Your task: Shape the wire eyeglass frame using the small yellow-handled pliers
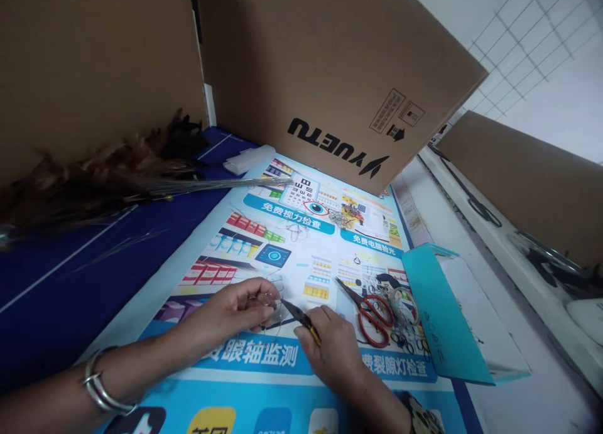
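My left hand [238,311] pinches a thin loop of wire [276,296] just above a printed poster [301,252] that covers the table. My right hand [332,349] is closed round small pliers with yellow handles [301,318]; their tip points at the wire by my left fingertips. A silver bangle [101,384] sits on my left wrist. Red-handled scissors [370,311] lie on the poster just right of my right hand, next to a roll of tape [404,305] and small wire rings.
A feather duster [94,179] lies across the blue table at the left. Big cardboard boxes [339,70] stand behind the poster. A teal and white folded card box [452,314] sits at the right. More bent wire pieces [296,230] lie mid-poster.
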A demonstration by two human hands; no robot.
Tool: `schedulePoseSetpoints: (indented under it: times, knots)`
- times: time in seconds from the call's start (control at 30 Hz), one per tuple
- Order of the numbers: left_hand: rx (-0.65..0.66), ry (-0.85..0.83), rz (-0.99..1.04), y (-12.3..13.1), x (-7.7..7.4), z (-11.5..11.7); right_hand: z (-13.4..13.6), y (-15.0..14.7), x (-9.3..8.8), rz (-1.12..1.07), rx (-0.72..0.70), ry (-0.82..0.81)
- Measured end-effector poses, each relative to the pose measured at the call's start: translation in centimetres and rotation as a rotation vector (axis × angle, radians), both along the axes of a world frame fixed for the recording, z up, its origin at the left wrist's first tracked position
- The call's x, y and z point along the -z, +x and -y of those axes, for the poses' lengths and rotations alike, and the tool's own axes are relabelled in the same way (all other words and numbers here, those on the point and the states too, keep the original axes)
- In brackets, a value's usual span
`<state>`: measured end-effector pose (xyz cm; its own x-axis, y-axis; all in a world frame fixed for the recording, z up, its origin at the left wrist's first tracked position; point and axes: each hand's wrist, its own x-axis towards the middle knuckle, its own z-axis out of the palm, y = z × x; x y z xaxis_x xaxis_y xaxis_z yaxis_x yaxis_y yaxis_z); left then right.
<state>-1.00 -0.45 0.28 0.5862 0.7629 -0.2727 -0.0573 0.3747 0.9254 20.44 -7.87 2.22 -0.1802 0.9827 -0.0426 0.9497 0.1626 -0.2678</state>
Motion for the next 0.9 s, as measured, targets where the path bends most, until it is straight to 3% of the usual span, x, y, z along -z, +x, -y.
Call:
schedulePoseSetpoints:
  times: [0.43,0.9]
  knots:
    - [-0.009,0.101,-0.037,0.27,0.38,-0.1,0.02,-0.39,-0.02,-0.012,-0.023,0.046]
    - [-0.02,0.035,-0.002,0.47,0.59,0.03,-0.11,-0.78,-0.16,-0.066,0.0,0.008]
